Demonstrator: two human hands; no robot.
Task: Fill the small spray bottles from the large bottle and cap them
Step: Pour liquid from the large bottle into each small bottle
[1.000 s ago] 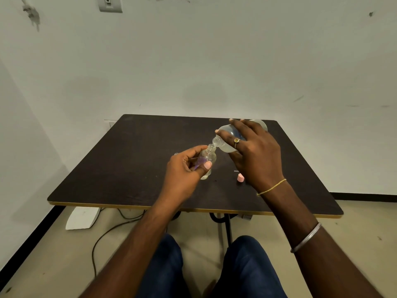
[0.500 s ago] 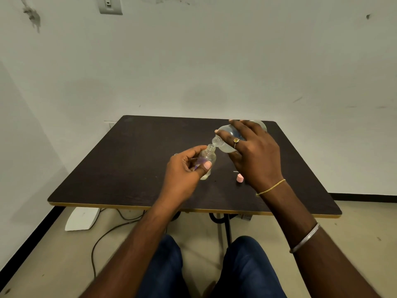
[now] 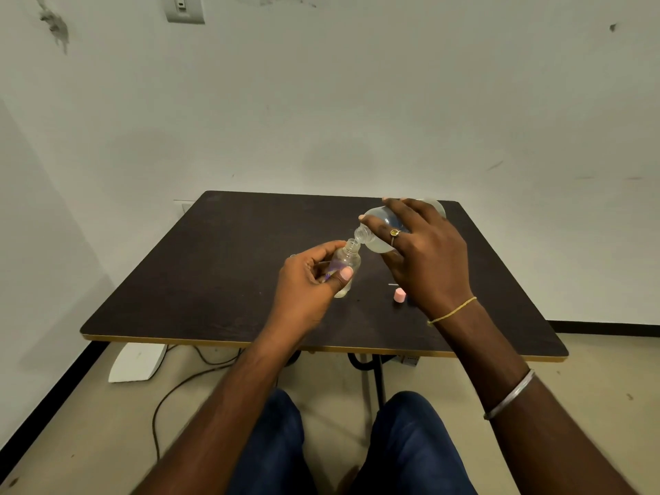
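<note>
Item 1: small clear plastic spray bottle, uncapped, near the middle of the dark brown bench. My left hand holds it, thumb across the front and fingers curled behind. Whether its base rests on the bench I cannot tell. A little pale liquid seems to sit at the bottom.

Item 2: large clear plastic bottle, tipped over, to the right of and above the small one, its spout at the small bottle's mouth. My right hand grips it from above, fingers spread round the body.

Item 3: small pink cap, loose on the bench just beside my right wrist, apart from both bottles.

Change over the last second: almost none. Both hands and both bottles keep the same pose, spout to mouth. I judge the pour to be under way with the fill still low, and capping not yet due.

Risk: both mouths are narrow, so a slip would spill onto the bench.
</note>
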